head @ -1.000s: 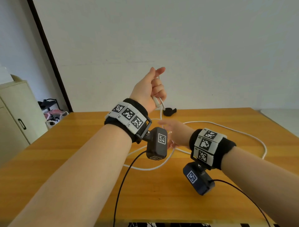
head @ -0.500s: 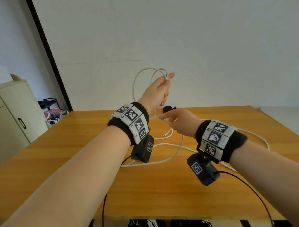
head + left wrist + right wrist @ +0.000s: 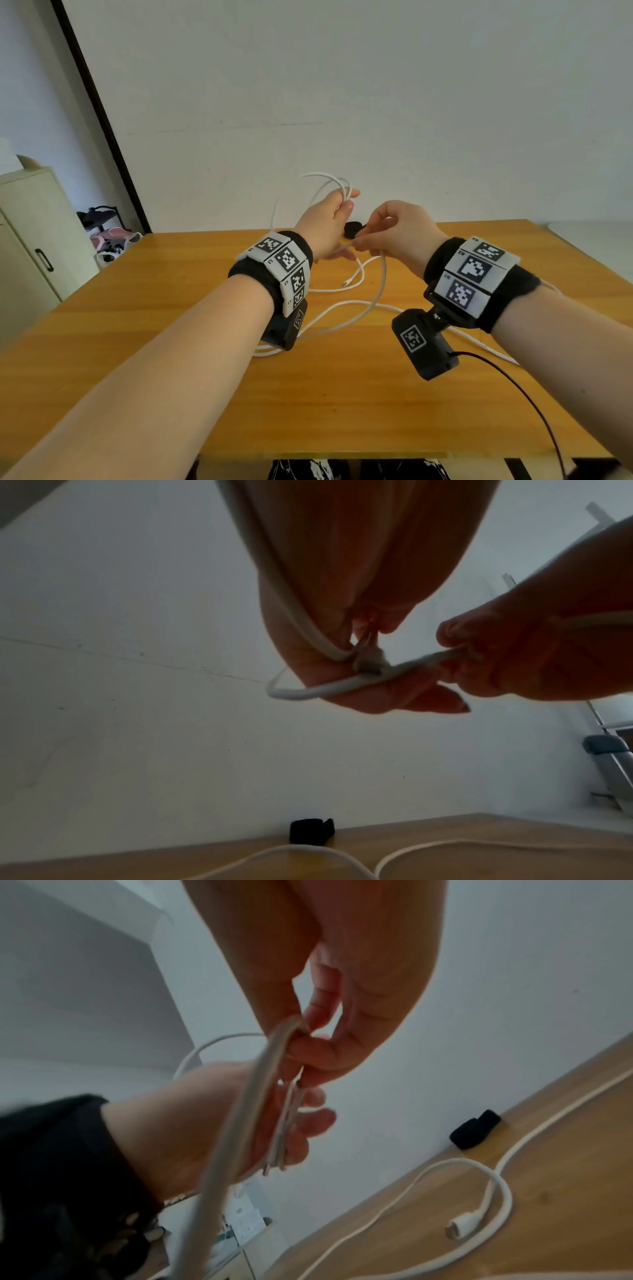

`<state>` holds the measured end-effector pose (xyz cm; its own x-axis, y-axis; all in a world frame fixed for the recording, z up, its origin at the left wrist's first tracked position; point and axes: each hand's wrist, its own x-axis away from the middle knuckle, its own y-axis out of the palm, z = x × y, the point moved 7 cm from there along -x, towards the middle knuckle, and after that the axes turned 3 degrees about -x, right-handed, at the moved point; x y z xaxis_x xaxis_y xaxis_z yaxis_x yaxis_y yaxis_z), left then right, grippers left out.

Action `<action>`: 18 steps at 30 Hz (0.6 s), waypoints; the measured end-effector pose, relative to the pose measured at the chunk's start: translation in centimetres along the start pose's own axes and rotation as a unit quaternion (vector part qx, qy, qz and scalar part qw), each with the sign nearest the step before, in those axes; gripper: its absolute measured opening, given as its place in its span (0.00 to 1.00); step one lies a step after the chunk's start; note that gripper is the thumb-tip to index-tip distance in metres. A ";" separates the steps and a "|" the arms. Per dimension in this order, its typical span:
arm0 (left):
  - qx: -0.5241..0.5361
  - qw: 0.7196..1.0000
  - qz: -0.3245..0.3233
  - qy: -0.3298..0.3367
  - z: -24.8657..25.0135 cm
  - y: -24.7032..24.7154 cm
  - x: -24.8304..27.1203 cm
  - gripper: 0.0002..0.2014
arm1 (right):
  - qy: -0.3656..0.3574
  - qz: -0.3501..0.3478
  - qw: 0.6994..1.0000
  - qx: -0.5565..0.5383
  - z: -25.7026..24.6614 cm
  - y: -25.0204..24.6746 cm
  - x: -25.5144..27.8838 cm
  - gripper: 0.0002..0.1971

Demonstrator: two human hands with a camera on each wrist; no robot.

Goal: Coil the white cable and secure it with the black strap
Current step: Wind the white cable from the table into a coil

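Left hand (image 3: pixel 327 222) grips apparently two or three finished loops of white cable (image 3: pixel 346 308) while right hand (image 3: pixel 394 233) pinches the next length beside it; most cable trails below on the counter (image 3: pixel 171 342), black strap (image 3: pixel 352 229) unused beyond.

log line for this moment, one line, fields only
stage: coiling | left hand: holds loops of white cable | right hand: pinches next length by left | black strap: on table, untouched | connector end: on table
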<state>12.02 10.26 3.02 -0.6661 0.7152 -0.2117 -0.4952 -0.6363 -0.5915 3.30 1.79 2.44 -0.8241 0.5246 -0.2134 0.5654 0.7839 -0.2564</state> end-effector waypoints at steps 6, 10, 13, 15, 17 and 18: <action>-0.036 0.998 0.046 0.009 -0.3 -1.0 -0.7 0.18 | 0.141 -0.130 0.980 -0.042 1.7 2.0 1.2 0.17; 0.030 0.993 0.111 -0.024 -1.5 -3.3 -1.2 0.17 | 0.184 -0.282 0.942 0.014 3.1 3.3 3.4 0.04; 0.108 0.987 0.098 -0.065 -2.7 -3.7 -1.3 0.16 | 0.159 -0.264 0.951 -0.013 3.5 3.1 3.2 0.03; 0.179 0.978 0.049 -0.095 -3.3 -2.9 -1.1 0.14 | 0.132 -0.177 0.972 -0.076 3.1 2.1 1.9 0.05; 0.237 0.964 -0.002 -0.122 -3.7 -1.8 -0.8 0.13 | 0.104 -0.101 0.980 -0.135 2.8 1.1 0.7 0.07; 0.262 0.956 -0.027 -0.131 -3.7 -1.2 -0.6 0.13 | 0.091 -0.071 0.982 -0.151 2.6 0.7 0.2 0.08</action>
<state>15.10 11.65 1.02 -0.7146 0.6976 0.0516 -0.6983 -0.7072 -0.1104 3.66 1.55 -0.25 -0.9013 0.4328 -0.0173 0.4324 0.9014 0.0250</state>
